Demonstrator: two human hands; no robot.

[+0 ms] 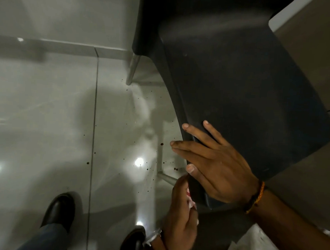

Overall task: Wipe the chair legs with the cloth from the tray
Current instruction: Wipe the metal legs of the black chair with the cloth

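Your fingers (194,129) on the right hand (217,167) are spread flat and open against the edge of the dark chair (245,94), bracing it; those of the left hand (181,217) are curled shut around the cloth (192,204), which shows only as a scrap of white and red between palm and chair.

The glossy tiled floor (48,111) fills most of your view, speckled with dark spots under the seat. The chair looms over the right side. One metal leg (132,69) stands far from you at the seat's back corner, and a nearer leg (168,178) slants out just beside your left hand. Your black shoes (60,209) sit at the bottom.

You seem to be in the wiping step, with the cloth at the top of the near leg; whether it touches the metal is hidden. Next, you will likely need to wrap the cloth around that leg and draw it down towards the floor, while the right hand steadies the chair.
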